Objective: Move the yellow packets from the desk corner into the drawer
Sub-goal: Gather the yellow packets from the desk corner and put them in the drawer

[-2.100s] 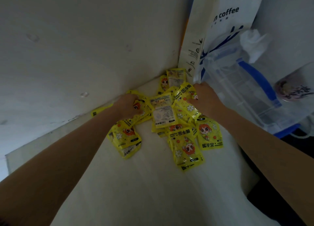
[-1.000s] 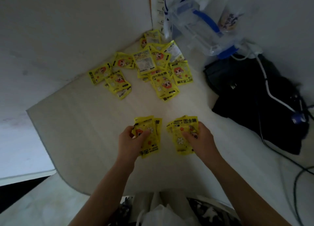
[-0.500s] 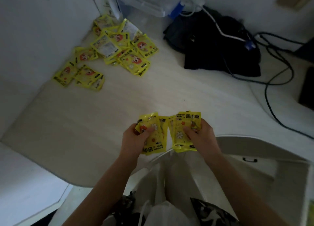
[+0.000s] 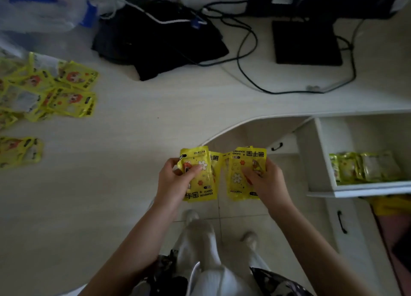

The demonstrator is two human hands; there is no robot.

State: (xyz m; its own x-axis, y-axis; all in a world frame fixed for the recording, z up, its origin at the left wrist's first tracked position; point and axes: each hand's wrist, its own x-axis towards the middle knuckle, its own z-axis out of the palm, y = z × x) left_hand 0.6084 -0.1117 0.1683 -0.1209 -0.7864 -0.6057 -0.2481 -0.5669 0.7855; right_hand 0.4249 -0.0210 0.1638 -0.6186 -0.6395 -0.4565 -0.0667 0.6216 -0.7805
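The yellow packets point(image 4: 200, 175) are glossy, printed with flowers and "HAND WARMER". The left hand point(image 4: 175, 182) is gripping one small stack and the right hand point(image 4: 265, 182) is gripping another point(image 4: 242, 173), both standing long axis twelve-to-six, above the floor just off the desk point(image 4: 111, 195) edge. More are lying at nine o'clock point(image 4: 55, 89) and in the open drawer point(image 4: 364, 166) at three o'clock. Since half a second ago, the hands have been drifting right, bringing the drawer's contents into sight.

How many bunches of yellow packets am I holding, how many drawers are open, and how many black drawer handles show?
Held packet bunches: 2 (left hand bunch; right hand bunch)
Open drawer: 1
Black drawer handles: 2
Total: 5
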